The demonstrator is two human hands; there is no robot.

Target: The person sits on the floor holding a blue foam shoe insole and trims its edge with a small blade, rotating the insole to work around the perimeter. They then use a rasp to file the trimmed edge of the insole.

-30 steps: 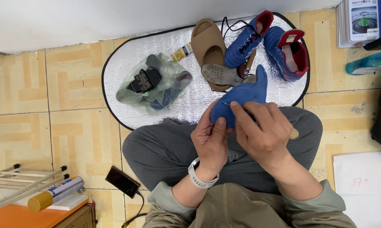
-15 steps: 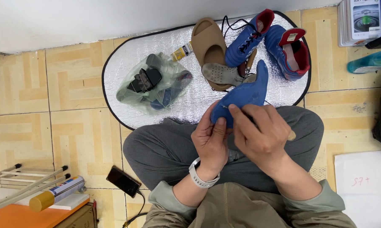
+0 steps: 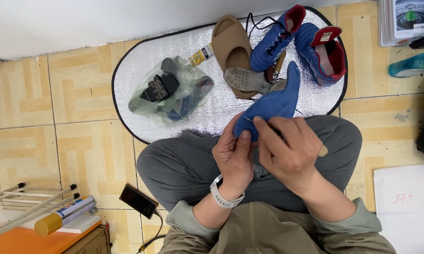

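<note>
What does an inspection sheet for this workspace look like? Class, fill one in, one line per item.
Surface: silver oval mat on tan floor tiles.
Job's things: blue insole, held at its near end.
Clutter: tan slide, two blue shoes, clear bag, spray can.
Grippers: left hand and right hand both grip the insole.
Cables: black cable from phone.
Surroundings: white wall, white paper.
</note>
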